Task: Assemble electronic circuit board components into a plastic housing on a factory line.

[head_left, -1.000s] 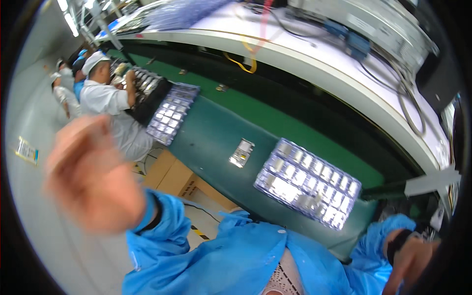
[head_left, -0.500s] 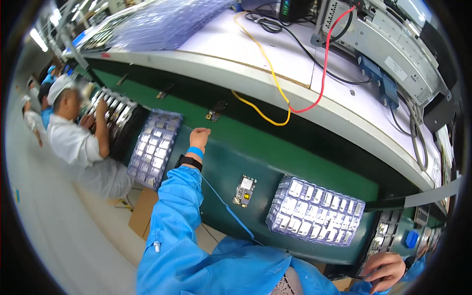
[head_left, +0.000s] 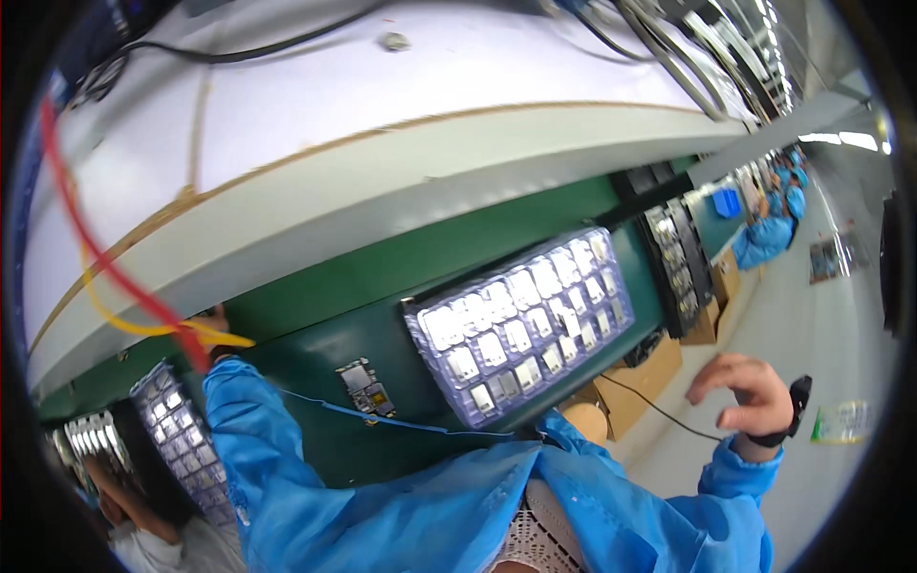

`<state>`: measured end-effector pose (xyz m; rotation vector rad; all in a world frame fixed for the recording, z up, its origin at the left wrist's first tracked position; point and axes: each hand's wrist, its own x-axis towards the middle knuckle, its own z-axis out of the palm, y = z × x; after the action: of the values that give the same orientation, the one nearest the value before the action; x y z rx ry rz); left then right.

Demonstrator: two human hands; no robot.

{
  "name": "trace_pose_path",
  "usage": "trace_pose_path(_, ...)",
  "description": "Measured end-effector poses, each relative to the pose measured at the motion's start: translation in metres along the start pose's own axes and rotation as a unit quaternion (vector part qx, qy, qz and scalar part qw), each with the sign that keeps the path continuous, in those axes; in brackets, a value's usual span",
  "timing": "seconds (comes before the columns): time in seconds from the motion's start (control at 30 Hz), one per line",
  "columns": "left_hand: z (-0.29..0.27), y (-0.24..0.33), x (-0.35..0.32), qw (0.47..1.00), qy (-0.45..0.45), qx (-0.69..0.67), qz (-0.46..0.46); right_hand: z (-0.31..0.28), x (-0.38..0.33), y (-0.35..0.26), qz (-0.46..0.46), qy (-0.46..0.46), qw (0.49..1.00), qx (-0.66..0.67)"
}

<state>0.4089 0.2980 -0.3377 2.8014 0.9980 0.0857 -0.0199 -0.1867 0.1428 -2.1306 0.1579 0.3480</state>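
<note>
Head view: my left hand (head_left: 218, 323) reaches mid-left onto the green table (head_left: 382, 277), grip hidden. My right hand (head_left: 747, 393) hovers empty, fingers loosely curled, lower right. The clear plastic tray of small parts (head_left: 521, 323) sits centre, untouched; handling hasn't started.

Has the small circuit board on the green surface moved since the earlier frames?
No. The small circuit board lies just left of the clear parts tray on the green surface, as before; only the head camera swung.
</note>
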Motion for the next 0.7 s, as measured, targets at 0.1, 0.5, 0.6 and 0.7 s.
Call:
trace_pose_path(0.1,-0.041,0.01,-0.01,0.999,-0.044,-0.025,0.016,0.006,0.006,0.015,0.036,0.044,0.998,-0.006)
trace_pose_path(0.5,-0.158,-0.006,-0.171,0.732,-0.165,-0.659,0.057,0.084,0.075,0.227,0.183,0.277,0.931,-0.151)
trace_pose_path(0.6,-0.209,-0.035,-0.232,0.681,-0.214,-0.693,0.102,0.102,0.087,0.234,0.132,0.301,0.926,-0.186)
trace_pose_path(0.7,-0.27,-0.022,-0.328,0.702,-0.215,-0.676,0.064,0.097,0.089,0.241,0.097,0.285,0.942,-0.147)
